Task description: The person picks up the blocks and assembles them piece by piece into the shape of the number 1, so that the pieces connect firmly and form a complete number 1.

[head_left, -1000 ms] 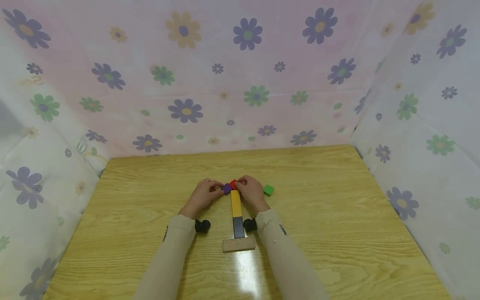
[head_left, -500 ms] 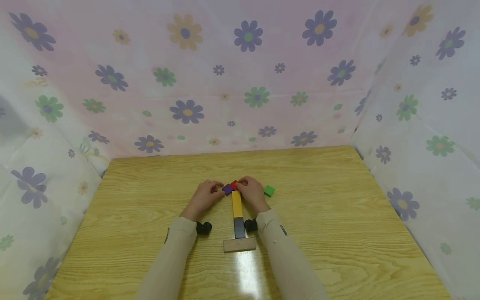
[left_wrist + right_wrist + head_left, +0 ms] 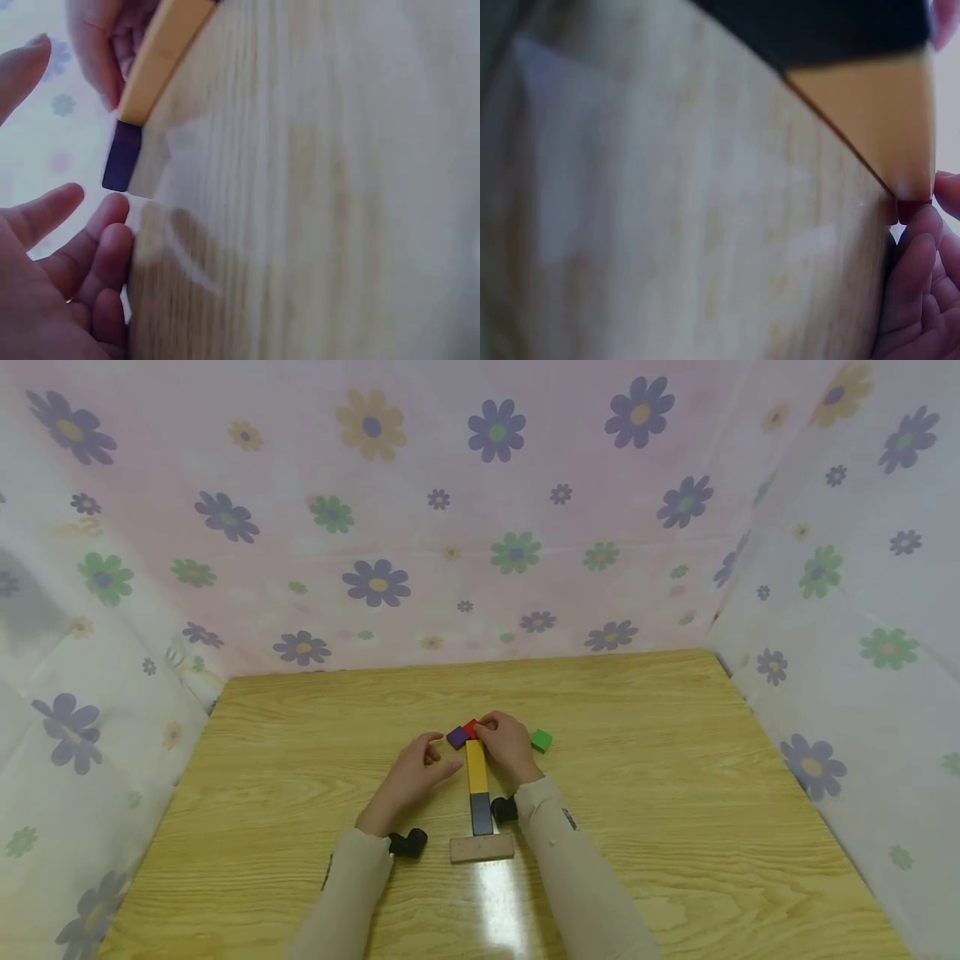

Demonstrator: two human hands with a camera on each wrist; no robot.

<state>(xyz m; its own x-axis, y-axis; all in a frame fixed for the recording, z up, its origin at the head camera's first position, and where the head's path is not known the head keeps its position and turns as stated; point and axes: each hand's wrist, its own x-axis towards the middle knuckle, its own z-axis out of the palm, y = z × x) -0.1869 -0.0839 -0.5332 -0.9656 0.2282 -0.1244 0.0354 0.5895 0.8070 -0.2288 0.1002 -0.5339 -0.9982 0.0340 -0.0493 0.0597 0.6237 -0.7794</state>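
Note:
My left hand (image 3: 411,775) is apart from the blocks, left of the yellow block (image 3: 476,767), its fingers spread and loosely bent around nothing. In the left wrist view its fingertips lie near the purple block (image 3: 121,156), with a gap between. My right hand (image 3: 510,748) pinches the small red block (image 3: 470,727) between thumb and fingers. That red block (image 3: 913,212) shows only partly in the right wrist view, at the yellow block's end. The purple block sits turned at an angle, against the red one's left side. A black block (image 3: 481,814) continues the yellow one toward me.
A plain wooden block (image 3: 482,848) lies crosswise at the near end of the row. To the right of my right hand sits a green block (image 3: 542,741). Flowered cloth (image 3: 450,527) walls in the wood-grain table (image 3: 637,827) at the back and sides.
My left hand has let go of the purple block and drawn back toward me, its fingers spreading. The right hand stays at the red block.

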